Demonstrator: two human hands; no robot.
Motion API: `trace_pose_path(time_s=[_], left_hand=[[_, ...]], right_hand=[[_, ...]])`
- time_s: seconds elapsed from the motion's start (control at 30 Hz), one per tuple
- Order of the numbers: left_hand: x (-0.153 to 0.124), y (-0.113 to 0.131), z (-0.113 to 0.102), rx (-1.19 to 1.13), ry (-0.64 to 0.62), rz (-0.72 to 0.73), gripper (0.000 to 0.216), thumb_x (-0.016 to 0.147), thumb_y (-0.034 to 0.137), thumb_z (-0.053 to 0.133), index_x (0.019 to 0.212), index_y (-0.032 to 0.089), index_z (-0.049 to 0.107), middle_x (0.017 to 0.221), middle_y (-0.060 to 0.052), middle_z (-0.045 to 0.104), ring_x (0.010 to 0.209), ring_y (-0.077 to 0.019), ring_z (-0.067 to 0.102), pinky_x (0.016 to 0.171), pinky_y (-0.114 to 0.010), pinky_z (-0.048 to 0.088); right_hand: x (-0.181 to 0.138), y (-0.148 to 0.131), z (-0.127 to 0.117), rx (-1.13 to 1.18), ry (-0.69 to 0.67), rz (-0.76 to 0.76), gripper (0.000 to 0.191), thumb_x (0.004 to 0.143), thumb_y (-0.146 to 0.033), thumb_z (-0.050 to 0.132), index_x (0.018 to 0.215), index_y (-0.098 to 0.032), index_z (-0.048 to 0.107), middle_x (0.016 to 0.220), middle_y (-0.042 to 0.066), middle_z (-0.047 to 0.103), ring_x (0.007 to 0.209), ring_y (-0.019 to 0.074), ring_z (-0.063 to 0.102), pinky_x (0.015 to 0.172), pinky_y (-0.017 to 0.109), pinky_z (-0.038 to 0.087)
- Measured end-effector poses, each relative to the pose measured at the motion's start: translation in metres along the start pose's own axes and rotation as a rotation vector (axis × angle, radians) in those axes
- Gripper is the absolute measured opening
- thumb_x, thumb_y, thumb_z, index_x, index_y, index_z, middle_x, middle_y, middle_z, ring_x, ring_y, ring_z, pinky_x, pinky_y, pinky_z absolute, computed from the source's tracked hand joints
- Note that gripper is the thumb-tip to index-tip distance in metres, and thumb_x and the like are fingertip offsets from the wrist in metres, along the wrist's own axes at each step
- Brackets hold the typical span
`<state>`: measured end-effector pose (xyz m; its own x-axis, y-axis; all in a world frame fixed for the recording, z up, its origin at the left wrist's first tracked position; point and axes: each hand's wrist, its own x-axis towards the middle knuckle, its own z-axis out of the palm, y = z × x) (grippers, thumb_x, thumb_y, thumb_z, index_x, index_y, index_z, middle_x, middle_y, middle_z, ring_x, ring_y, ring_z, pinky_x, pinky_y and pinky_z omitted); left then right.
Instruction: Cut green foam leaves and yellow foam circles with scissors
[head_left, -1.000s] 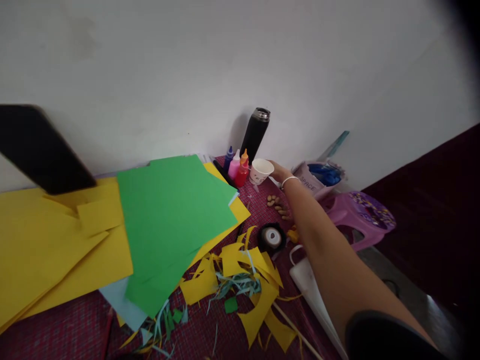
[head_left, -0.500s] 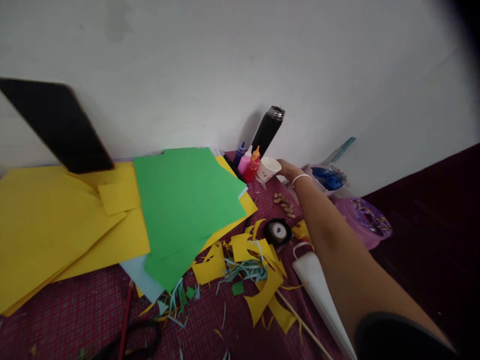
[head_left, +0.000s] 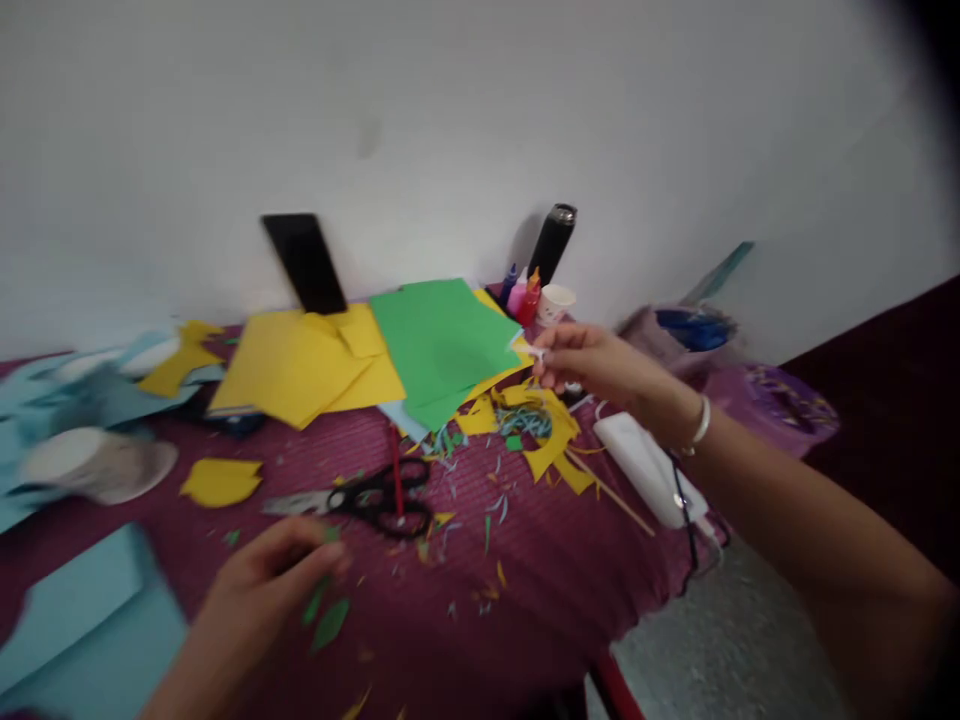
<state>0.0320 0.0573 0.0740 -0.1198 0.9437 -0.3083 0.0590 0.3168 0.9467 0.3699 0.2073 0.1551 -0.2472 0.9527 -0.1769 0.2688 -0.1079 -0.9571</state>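
Note:
My right hand [head_left: 581, 365] is raised over the right part of the table, thumb and fingers pinching a small white piece [head_left: 529, 350] too blurred to name. In the lower left, my left hand [head_left: 270, 575] is closed, thumb against fingers. Green leaf-shaped paper [head_left: 330, 625] hangs below its thumb, and a bit of green shows between the fingertips. Black-handled scissors [head_left: 375, 497] lie just beyond that hand, with a red pencil [head_left: 397, 470] across the handles. Yellow paper scraps [head_left: 551, 430] and shredded blue strips lie below my right hand.
Green paper [head_left: 450, 345] and yellow sheets [head_left: 300, 365] lie at the back, near a leaning dark tablet [head_left: 304, 260]. Paint bottles [head_left: 528, 302], a paper cup [head_left: 556, 303] and a black flask [head_left: 553, 245] stand by the wall. A white power strip [head_left: 645, 468] lies at the right edge.
My right hand has drawn back from beside the paper cup and now holds a small white piece. The view has widened, and my left hand has come into it.

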Motion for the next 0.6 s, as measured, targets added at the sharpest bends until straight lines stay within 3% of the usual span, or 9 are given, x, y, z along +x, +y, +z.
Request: trace_pose_path(time_s=[0.1,0.17,0.27,0.43,0.6], left_hand=[[-0.027,-0.001,0.002,-0.129,-0.018,0.029,0.021,0.062,0.03,0.079,0.057,0.02,0.062,0.051,0.002,0.06,0.043,-0.0096,0.049,0.04,-0.02,0.035],[-0.037,-0.001,0.006,-0.214,-0.069,0.024,0.013,0.065,0.025,0.075,0.066,0.019,0.064,0.053,0.002,0.061,0.044,-0.0087,0.049,0.042,-0.018,0.035],[-0.051,-0.004,0.0,-0.276,-0.085,0.111,0.017,0.069,0.022,0.073,0.085,0.019,0.068,0.056,0.003,0.062,0.048,-0.0088,0.051,0.046,-0.018,0.038],[-0.074,-0.019,-0.036,-0.211,0.071,0.249,0.004,0.073,0.02,0.071,0.071,0.017,0.07,0.061,0.002,0.066,0.057,-0.0087,0.055,0.056,-0.019,0.043],[-0.076,-0.033,-0.056,-0.219,0.138,0.257,0.01,0.072,0.021,0.073,0.082,0.019,0.071,0.064,0.002,0.067,0.057,-0.0093,0.056,0.054,-0.019,0.043]], right_hand=[[-0.045,0.01,0.092,0.128,-0.269,0.055,0.005,0.079,-0.015,0.06,0.082,-0.018,0.062,0.068,0.0,0.066,0.052,0.0091,0.061,0.046,0.019,0.045],[-0.065,0.015,0.14,0.186,-0.346,0.064,0.005,0.078,-0.015,0.059,0.081,-0.018,0.062,0.068,0.0,0.066,0.052,0.0089,0.06,0.046,0.02,0.046],[-0.08,0.019,0.191,0.169,-0.385,0.026,0.006,0.077,-0.014,0.056,0.08,-0.017,0.061,0.065,-0.001,0.064,0.05,0.0082,0.059,0.047,0.02,0.047],[-0.086,0.021,0.244,0.093,-0.441,-0.055,0.013,0.075,-0.01,0.049,0.08,-0.017,0.059,0.062,-0.003,0.061,0.05,0.0078,0.059,0.048,0.019,0.047],[-0.088,0.023,0.268,0.075,-0.456,-0.053,0.016,0.074,-0.009,0.047,0.08,-0.017,0.059,0.064,-0.003,0.061,0.05,0.0075,0.059,0.048,0.019,0.048]])
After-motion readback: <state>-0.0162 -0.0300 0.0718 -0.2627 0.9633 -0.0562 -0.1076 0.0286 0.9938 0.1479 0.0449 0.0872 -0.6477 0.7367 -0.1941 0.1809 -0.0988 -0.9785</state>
